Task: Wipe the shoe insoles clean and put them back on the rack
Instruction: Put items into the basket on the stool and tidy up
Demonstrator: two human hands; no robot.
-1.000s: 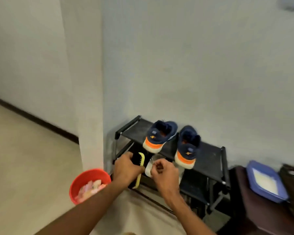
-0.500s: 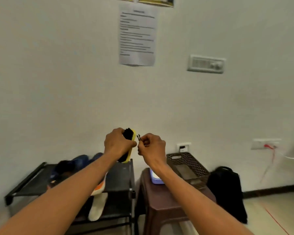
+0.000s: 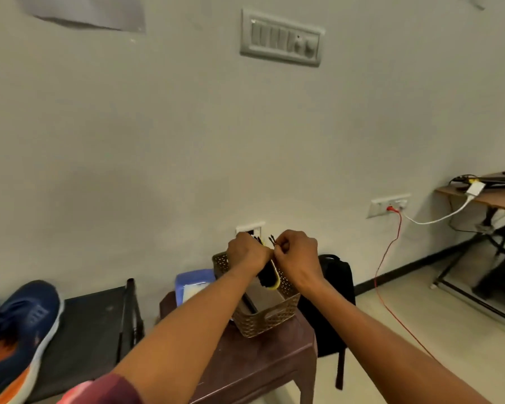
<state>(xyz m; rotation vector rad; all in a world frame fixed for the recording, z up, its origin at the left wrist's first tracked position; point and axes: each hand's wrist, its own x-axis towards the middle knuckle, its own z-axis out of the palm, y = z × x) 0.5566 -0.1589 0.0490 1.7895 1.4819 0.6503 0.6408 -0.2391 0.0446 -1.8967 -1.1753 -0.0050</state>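
My left hand (image 3: 247,253) grips a black brush with a yellow back (image 3: 270,277), held upright over a brown woven basket (image 3: 268,322). My right hand (image 3: 298,255) touches the left one and pinches a small dark tuft (image 3: 271,238) at the brush's top end. The black shoe rack (image 3: 99,322) stands at the lower left with a navy and orange shoe (image 3: 21,325) on its top shelf. No insole shows in this view.
The basket sits on a maroon plastic stool (image 3: 260,360) beside a blue lidded box (image 3: 193,279). A black backpack (image 3: 336,287) leans on the wall to the right. A red cable (image 3: 385,272) trails over the floor toward a desk (image 3: 484,193).
The view has swung right, from the rack to the stool. Both hands have travelled with the brush and now hang over the basket. The grips look unchanged.
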